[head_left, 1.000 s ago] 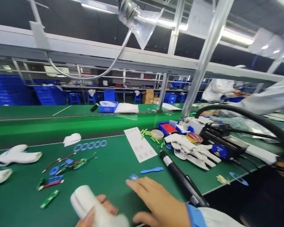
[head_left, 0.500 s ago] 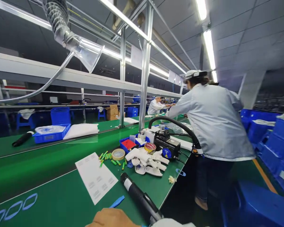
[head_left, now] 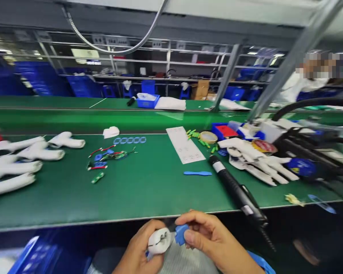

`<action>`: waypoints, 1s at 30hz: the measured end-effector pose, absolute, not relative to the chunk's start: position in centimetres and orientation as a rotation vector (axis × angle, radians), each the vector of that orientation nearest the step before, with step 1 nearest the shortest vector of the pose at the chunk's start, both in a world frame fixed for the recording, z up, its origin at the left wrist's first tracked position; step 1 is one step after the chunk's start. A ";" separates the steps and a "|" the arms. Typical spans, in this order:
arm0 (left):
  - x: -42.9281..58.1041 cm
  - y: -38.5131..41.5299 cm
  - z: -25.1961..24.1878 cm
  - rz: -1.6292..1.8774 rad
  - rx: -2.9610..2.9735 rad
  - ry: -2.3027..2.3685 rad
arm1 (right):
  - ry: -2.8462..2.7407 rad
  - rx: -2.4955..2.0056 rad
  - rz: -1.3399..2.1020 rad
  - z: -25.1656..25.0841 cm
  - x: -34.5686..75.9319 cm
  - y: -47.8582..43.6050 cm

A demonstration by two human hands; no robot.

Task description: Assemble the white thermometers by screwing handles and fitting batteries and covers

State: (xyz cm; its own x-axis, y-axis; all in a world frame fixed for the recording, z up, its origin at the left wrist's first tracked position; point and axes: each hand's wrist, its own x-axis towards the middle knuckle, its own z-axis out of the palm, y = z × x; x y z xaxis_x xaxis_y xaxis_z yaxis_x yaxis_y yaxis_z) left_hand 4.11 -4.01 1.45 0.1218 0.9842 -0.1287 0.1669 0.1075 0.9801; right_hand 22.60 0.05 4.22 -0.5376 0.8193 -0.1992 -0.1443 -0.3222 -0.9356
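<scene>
My left hand is wrapped round a white plastic housing, its open end turned up toward me. Between the thumb and fingers of my right hand is a small blue plastic part, close beside the housing. Whether the two pieces touch I cannot tell. Both hands are just below the bench's front edge. On the bench ahead of them lie a blue pry stick and a black electric screwdriver.
White housings lie at the left, near wired circuit boards and blue rings. To the right are a paper sheet, green batteries, a tape roll, white shells and a black machine. A person is at back right.
My view has swung left and down to the bench. Both hands now show with the white housing and blue part; earlier only part of one hand showed at the bottom edge.
</scene>
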 end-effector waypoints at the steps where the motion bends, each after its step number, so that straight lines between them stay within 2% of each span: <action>1: 3.8 -3.9 1.2 0.909 1.398 1.264 | -1.271 -0.918 1.950 4.2 22.3 0.2; 13: 3.9 -3.9 1.3 0.766 1.567 1.236 | -1.259 -0.864 2.046 3.1 20.8 0.4; 16: 3.7 -3.9 1.4 0.752 1.555 1.222 | -1.387 -0.912 1.853 2.9 20.8 0.3; 22: 4.1 -4.0 1.0 0.775 1.543 1.146 | -1.987 -0.880 1.309 2.2 20.8 -0.3; 26: 4.8 -3.9 0.9 0.763 1.495 1.159 | -2.018 -0.838 1.005 1.5 20.4 -0.9; 30: 3.8 -3.9 1.9 0.741 1.488 1.244 | -1.913 -0.852 0.972 2.1 21.1 -0.7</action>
State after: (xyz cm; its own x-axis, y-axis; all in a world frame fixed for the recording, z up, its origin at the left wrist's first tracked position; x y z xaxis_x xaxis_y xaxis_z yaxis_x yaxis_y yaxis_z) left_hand 3.76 -3.88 1.95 0.2780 0.9496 -0.1449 0.3250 0.0489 0.9445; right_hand 21.09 -0.66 2.09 -0.4451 0.8230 0.3529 0.2003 0.4756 -0.8565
